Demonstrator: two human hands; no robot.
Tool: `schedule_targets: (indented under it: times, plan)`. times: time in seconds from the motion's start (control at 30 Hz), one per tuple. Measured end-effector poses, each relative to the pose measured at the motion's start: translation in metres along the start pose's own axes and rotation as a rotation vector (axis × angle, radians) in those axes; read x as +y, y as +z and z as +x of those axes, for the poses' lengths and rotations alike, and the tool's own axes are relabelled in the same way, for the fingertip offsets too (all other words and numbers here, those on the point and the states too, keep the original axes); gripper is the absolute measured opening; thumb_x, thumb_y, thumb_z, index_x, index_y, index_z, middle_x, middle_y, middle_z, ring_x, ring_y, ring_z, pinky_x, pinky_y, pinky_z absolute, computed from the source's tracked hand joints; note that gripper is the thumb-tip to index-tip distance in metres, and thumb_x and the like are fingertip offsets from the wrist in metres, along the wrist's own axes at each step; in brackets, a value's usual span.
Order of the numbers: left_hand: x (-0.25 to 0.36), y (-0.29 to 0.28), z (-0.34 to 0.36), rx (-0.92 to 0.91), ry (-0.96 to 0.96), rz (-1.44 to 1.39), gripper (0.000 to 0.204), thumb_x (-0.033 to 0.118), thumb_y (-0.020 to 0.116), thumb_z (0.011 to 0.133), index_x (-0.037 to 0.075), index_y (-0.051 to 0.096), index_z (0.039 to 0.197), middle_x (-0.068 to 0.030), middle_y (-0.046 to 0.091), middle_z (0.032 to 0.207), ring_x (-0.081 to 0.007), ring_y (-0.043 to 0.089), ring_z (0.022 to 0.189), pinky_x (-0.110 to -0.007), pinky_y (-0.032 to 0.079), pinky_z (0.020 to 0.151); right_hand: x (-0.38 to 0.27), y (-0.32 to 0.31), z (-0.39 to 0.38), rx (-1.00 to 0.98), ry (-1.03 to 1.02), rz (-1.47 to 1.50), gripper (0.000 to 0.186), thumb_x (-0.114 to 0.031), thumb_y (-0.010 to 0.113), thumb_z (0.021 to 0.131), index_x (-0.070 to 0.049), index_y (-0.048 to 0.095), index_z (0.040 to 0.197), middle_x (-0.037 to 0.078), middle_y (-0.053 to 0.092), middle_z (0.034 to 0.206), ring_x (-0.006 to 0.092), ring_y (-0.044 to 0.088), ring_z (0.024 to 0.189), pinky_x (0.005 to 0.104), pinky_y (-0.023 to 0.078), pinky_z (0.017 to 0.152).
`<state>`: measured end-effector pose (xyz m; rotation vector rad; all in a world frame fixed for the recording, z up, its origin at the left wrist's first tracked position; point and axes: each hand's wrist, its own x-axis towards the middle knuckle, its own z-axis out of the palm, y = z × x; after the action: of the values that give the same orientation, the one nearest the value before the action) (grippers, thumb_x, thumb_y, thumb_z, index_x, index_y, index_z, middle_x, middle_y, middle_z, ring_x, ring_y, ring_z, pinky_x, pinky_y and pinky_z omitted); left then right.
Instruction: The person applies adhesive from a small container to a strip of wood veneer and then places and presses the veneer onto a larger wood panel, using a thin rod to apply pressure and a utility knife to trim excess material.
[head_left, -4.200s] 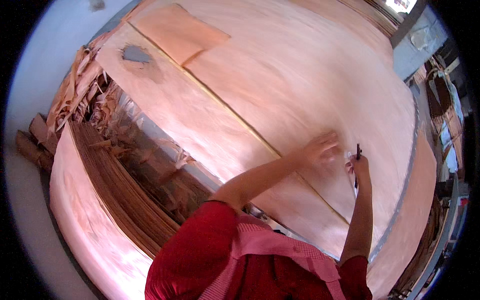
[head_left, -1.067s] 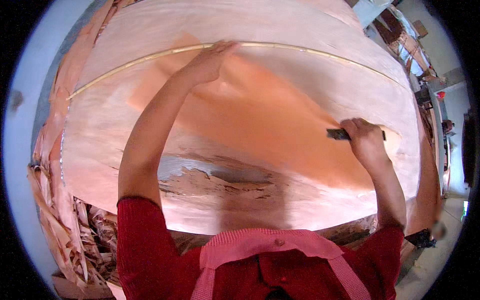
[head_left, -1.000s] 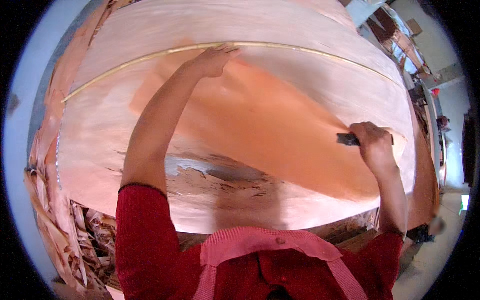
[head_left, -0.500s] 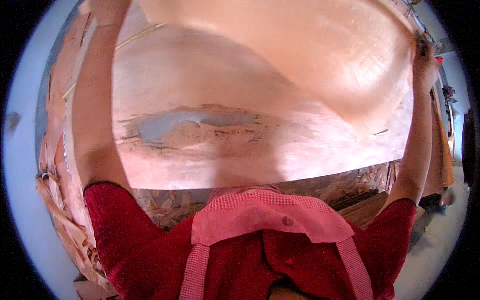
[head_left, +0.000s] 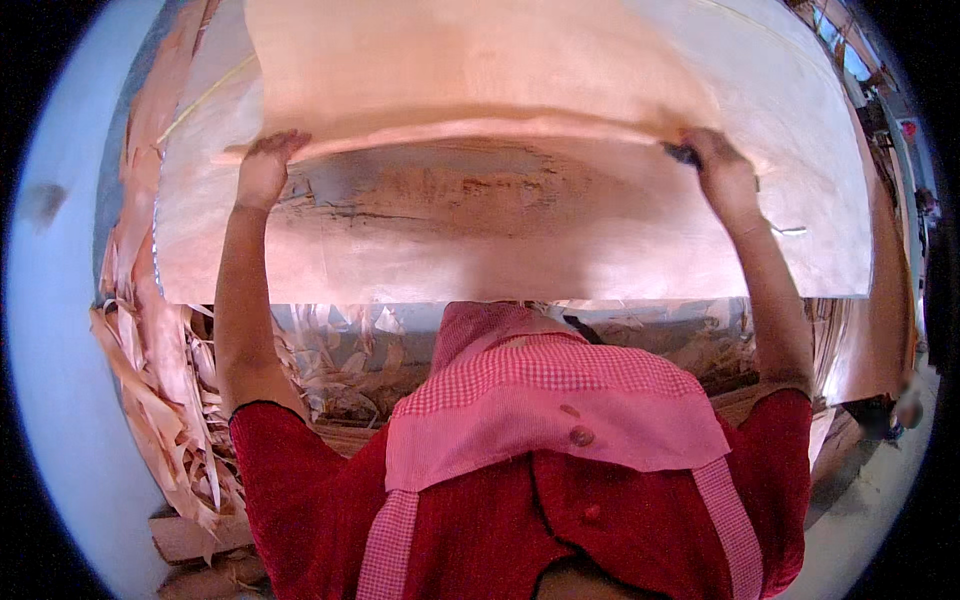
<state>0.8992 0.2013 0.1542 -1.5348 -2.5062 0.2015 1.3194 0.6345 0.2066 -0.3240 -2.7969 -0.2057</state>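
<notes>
A thin orange veneer sheet point(head_left: 480, 70) spans the upper middle, its near edge raised in a long, narrow fold. My left hand point(head_left: 270, 160) is closed on the left end of that edge. My right hand point(head_left: 725, 170) is closed round a dark tool point(head_left: 682, 154) at the right end, against the same sheet. Beneath lies a large pale veneer sheet point(head_left: 820, 260) with a ragged, darkened, damaged patch point(head_left: 450, 185) between my hands. A small thin white object point(head_left: 788, 231) lies right of my right wrist; I cannot make out what it is.
A thin yellow stick point(head_left: 210, 95) shows at upper left. Torn veneer scraps point(head_left: 180, 430) pile along the left and below the worktop's front edge. A pale wall point(head_left: 55, 280) stands at far left. Brown sheets point(head_left: 885, 300) hang at the right, with cluttered shelving beyond.
Earlier my left hand was on the yellow stick. Both hands then lifted the orange sheet up and away; now they have come down level, with its near edge lying just above the damaged patch.
</notes>
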Motion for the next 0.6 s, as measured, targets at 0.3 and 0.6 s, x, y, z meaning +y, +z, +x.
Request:
schedule_targets:
  times: [0.3,0.6]
  plan:
    - [0.012,0.054,-0.054,-0.008,0.073,-0.114,0.023,0.014,0.047,0.079,0.011,0.057,0.099,-0.0073,0.058,0.103,-0.0244,0.055,0.093,-0.038,0.042,0.080,-0.072,0.044,-0.030,-0.683,0.264,0.219,0.035,-0.006,0.049,0.080,-0.012,0.050,0.114,0.015,0.058,0.103,0.0310,0.057,0.090,0.0387,0.046,0.079]
    - [-0.017,0.019,-0.031,-0.034,0.076,-0.211,0.018,0.010,0.055,0.071,0.011,0.060,0.089,-0.0103,0.060,0.088,-0.0278,0.058,0.079,-0.038,0.046,0.069,-0.128,0.123,-0.002,-0.386,0.334,0.172,0.040,-0.029,0.049,0.084,-0.030,0.042,0.124,-0.002,0.032,0.136,0.0312,0.029,0.125,0.0446,0.039,0.093]
